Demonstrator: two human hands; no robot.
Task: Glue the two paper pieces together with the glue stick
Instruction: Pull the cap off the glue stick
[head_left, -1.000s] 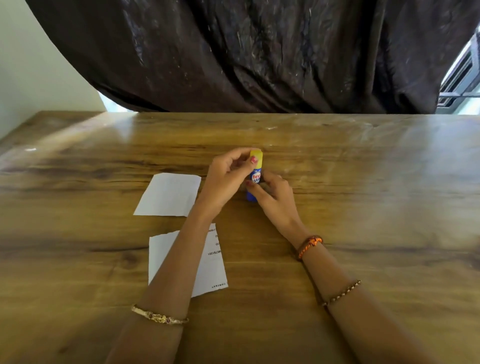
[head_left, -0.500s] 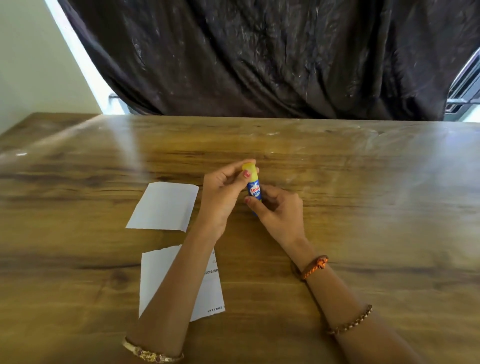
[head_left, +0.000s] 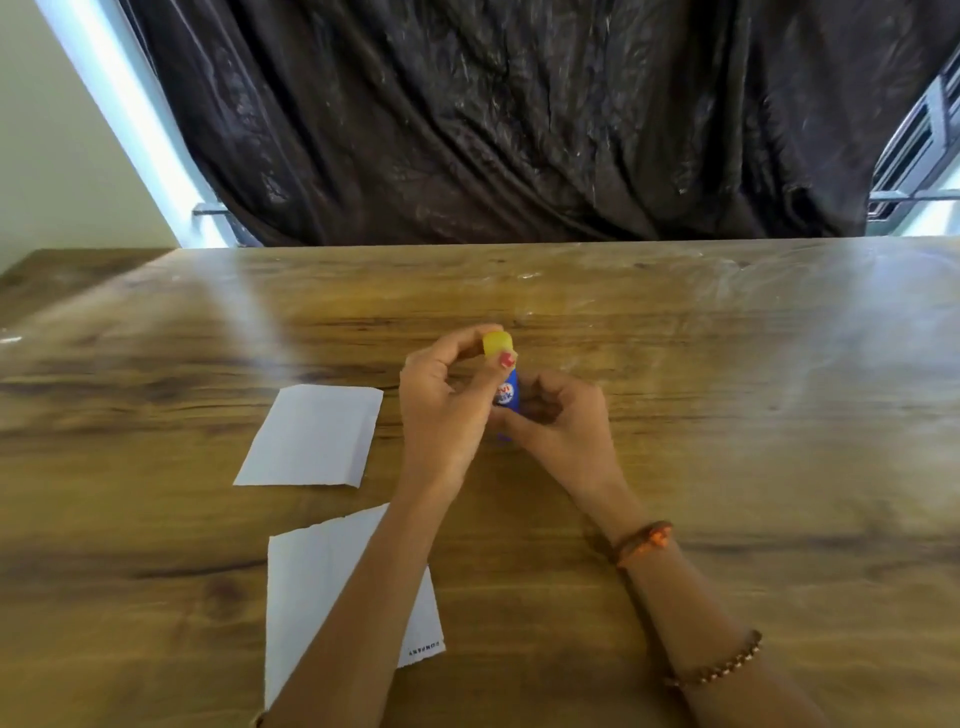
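Observation:
A blue glue stick (head_left: 508, 396) with a yellow cap (head_left: 497, 344) is held upright over the middle of the wooden table (head_left: 727, 415). My left hand (head_left: 447, 410) pinches the yellow cap with thumb and fingers. My right hand (head_left: 563, 431) is wrapped around the blue body from the right and below. Two white paper pieces lie flat on the table to the left: a smaller one (head_left: 311, 436) beside my left hand, and a larger torn one (head_left: 306, 597) nearer me, partly hidden under my left forearm.
A dark crumpled curtain (head_left: 493, 119) hangs behind the table's far edge. A pale wall stands at the left and a window frame (head_left: 924, 156) at the far right. Bare wood stretches to the right of my hands.
The view has tilted, so hands and papers sit lower in the frame. Both hands keep their grip on the glue stick, which has tipped slightly; the papers have not moved.

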